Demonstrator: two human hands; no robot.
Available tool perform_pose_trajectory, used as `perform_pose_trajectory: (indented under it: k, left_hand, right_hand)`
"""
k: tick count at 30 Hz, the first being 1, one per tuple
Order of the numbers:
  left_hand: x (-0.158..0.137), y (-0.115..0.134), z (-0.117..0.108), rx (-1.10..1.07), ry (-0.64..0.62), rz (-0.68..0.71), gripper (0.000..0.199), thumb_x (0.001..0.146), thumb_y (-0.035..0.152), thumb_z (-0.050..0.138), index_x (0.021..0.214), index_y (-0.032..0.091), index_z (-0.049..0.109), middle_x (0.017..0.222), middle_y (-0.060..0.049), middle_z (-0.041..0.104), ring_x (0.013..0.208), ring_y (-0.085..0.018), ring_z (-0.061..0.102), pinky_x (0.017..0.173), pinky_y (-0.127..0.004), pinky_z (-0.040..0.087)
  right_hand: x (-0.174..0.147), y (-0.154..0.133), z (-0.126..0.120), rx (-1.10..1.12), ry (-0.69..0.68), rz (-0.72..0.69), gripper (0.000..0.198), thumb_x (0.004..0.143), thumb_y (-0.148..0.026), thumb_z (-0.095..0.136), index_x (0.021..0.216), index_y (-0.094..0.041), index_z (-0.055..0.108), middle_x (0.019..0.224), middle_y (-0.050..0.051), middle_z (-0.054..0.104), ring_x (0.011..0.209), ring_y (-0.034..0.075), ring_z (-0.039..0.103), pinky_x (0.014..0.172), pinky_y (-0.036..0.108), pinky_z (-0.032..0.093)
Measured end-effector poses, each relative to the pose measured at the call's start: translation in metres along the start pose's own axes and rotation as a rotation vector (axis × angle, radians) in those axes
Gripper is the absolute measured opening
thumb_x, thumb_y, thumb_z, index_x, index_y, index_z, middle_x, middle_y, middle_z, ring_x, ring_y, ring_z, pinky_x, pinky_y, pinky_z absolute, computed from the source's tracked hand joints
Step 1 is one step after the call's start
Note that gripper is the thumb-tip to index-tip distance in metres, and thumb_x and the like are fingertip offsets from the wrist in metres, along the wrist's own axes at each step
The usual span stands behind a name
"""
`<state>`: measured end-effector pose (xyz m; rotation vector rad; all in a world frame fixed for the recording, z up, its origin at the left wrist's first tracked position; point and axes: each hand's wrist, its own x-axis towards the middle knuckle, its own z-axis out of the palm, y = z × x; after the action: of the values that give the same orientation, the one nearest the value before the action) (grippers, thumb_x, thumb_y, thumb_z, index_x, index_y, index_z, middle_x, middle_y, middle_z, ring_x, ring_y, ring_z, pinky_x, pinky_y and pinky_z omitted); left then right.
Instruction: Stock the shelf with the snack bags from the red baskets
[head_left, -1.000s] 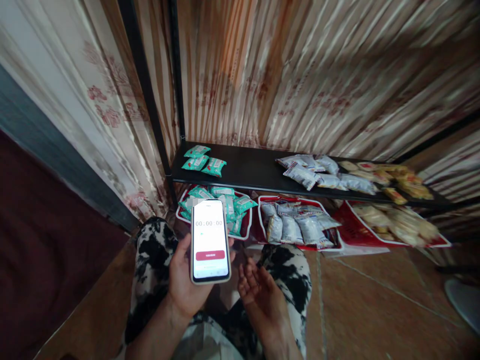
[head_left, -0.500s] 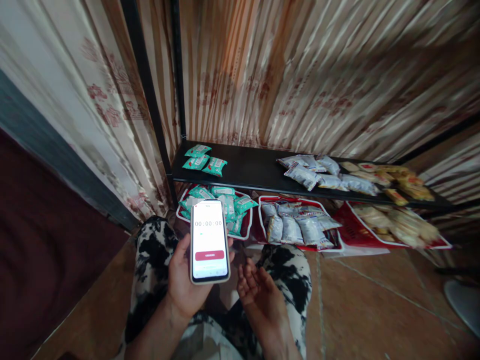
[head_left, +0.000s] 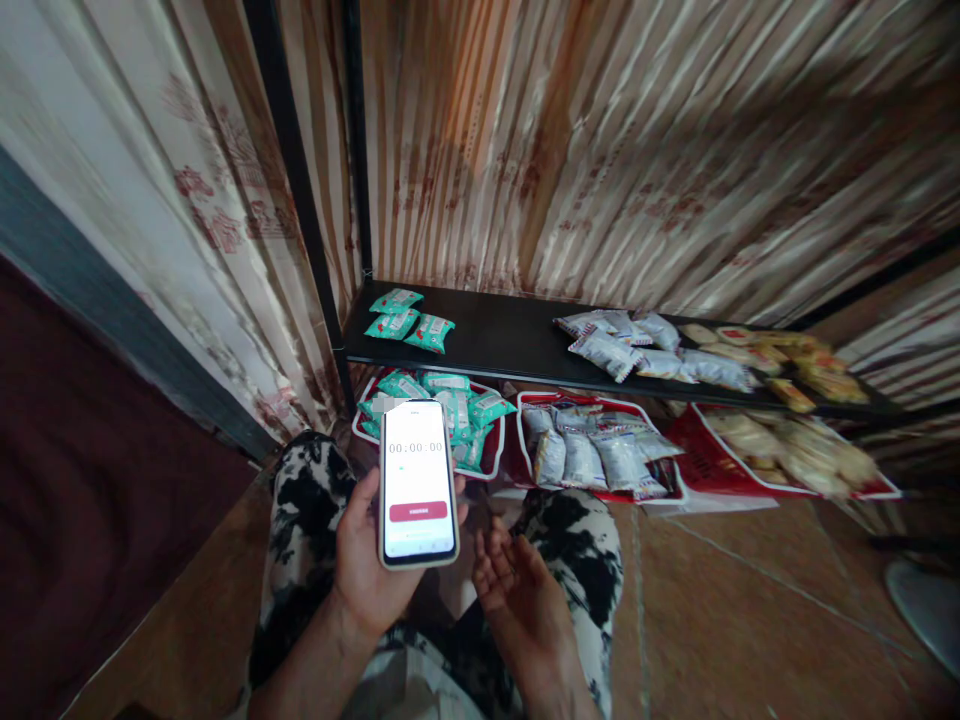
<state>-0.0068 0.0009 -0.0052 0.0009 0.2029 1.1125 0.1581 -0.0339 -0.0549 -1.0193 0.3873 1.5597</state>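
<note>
My left hand [head_left: 358, 570] holds a phone [head_left: 417, 482] upright in front of me; its white screen shows 00:00:00 and a red button. Just right of the phone, my right hand [head_left: 519, 590] is palm up with loose, spread fingers and nothing in it. Both hands hover over my knees in black-and-white patterned trousers [head_left: 304, 500]. Beyond them a low black shelf [head_left: 502, 345] carries three green snack packets [head_left: 405, 325] at its left end and silver packets [head_left: 637, 345] further right.
Under the shelf on the tiled floor stand red-rimmed trays: one with green packets [head_left: 469, 415], one with silver packets [head_left: 592, 450], one with yellowish packets [head_left: 795, 450]. Striped curtains hang behind and at the left. A black shelf post [head_left: 300, 200] rises at the left.
The phone and my left hand have drifted slightly left and down. My right hand has barely shifted.
</note>
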Motion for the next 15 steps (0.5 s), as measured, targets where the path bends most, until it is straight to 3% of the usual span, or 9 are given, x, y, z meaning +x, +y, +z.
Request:
perform_pose_trajectory:
  k: [15]
  left_hand:
    - [0.0002, 0.0001, 0.0002, -0.015, -0.006, 0.002, 0.049, 0.09, 0.042, 0.035, 0.132, 0.019, 0.047, 0.122, -0.011, 0.061, 0.114, -0.028, 0.055, 0.106, -0.048, 0.029]
  right_hand:
    - [-0.0026, -0.0009, 0.0035, 0.002, -0.012, 0.009, 0.015, 0.082, -0.015, 0.051, 0.088, -0.015, 0.065, 0.072, 0.003, 0.071, 0.073, 0.014, 0.069, 0.06, 0.022, 0.053]
